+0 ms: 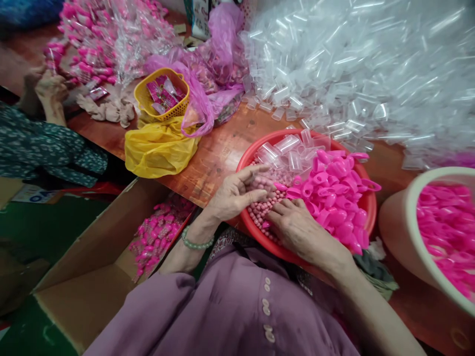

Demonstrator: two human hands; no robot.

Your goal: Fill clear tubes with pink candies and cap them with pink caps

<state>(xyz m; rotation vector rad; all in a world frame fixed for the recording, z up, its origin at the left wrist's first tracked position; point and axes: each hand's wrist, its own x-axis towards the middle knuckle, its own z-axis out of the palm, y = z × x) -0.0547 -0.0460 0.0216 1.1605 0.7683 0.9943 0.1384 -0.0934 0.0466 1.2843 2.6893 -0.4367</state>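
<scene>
With the red basin as the clock's centre, 12 lying away from the person, the basin rests on the tabletop right before the body. Inside it, small round beads fill the 8 to 9 side, clear tubes lie at 11 to 12, and glossy pink pieces are banked from 1 to 4, a few poking over the rim.

The left hand is at 9, thumb and fingers parted around a blurred patch; what they grip, I cannot tell. The right hand is at 7, fingers curled down among the beads; their tips are hidden, so their hold cannot be told.

Crowding the basin, a heap of tubes spreads from 12 to 2, stray ones near the rim. A white tub of pink pieces stands just beside it past 3, with a crumpled cloth at 4:30. At 8, below the tabletop, sits a cardboard box. A yellow bag slumps toward 9:30, touching the yellow basket at 10, and a purple bag bunches at 11. Farther out toward 10 are wrapped pink goods and another person's hands.
</scene>
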